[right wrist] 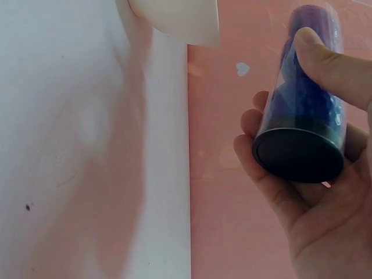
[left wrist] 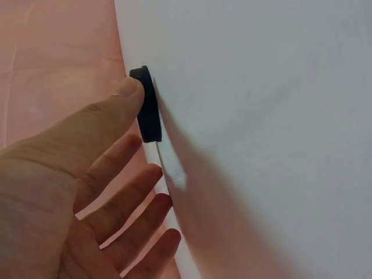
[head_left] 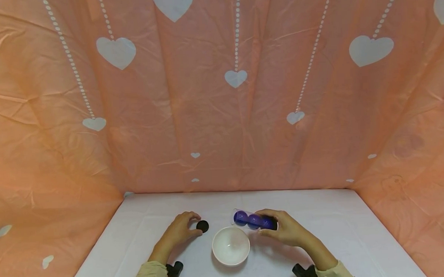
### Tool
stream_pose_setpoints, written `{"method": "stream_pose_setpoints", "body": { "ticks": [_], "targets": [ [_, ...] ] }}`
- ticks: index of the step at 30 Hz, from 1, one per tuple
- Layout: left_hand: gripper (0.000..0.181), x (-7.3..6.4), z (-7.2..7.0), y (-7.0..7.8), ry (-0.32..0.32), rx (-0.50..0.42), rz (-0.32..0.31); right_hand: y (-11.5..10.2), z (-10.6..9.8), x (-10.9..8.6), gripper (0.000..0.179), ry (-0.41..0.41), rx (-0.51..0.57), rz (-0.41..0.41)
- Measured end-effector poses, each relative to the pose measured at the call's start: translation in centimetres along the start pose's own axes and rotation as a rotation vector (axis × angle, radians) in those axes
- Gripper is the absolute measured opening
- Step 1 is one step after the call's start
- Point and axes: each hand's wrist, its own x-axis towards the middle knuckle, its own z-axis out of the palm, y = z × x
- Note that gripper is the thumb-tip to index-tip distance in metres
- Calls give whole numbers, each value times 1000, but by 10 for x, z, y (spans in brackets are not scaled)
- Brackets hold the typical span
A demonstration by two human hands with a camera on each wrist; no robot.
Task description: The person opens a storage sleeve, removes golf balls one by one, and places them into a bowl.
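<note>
My left hand (head_left: 181, 228) pinches a round black cap (head_left: 202, 226) between thumb and fingers. Seen edge-on in the left wrist view, the cap (left wrist: 149, 107) has the thumb against its side, with the other fingers spread behind. My right hand (head_left: 285, 228) grips a clear tube (head_left: 254, 220) with purple balls inside. It lies tilted, its clear end toward the left, just behind the bowl. The right wrist view shows the tube's black base (right wrist: 299, 155) facing the camera. A white bowl (head_left: 231, 246) stands on the table between both hands.
A white cloth covers the table (head_left: 314, 209). Orange sheeting (head_left: 214, 130) with white hearts hangs behind and at both sides. Black straps or mounts (head_left: 174, 269) sit on both wrists.
</note>
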Motion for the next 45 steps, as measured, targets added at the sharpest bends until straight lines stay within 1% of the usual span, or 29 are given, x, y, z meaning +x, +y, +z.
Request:
{"method": "stream_pose_setpoints", "body": {
  "ticks": [2,5,8,11,21,27,30,34,38,45],
  "targets": [
    [38,-1,-1,2,10,8,-2,0,0,0,43,-2,7,7],
    [35,-1,-4,8,28,-4,-13,0,0,0,44,-6,10,15],
    [34,-1,-7,15,37,-46,-19,0,0,0,45,-10,11,17],
    [35,-1,-9,23,31,-96,-13,-1,-1,0,45,-13,5,18],
    [41,-5,-13,53,26,-199,121,-1,-1,1,46,-11,-23,15],
    [39,-6,-11,61,30,-275,217,-2,-2,2,47,-15,-32,38],
    [40,-6,-8,63,28,-304,251,-3,-1,2,47,-7,-37,29],
    [43,-6,-5,66,6,-336,282,-6,-2,2,45,2,-47,3],
    [45,-7,-4,71,-15,-365,303,-8,-3,2,46,-8,-56,3],
    [45,-9,-2,76,-52,-397,313,-11,-5,1,47,-23,-61,5]
  ]
}}
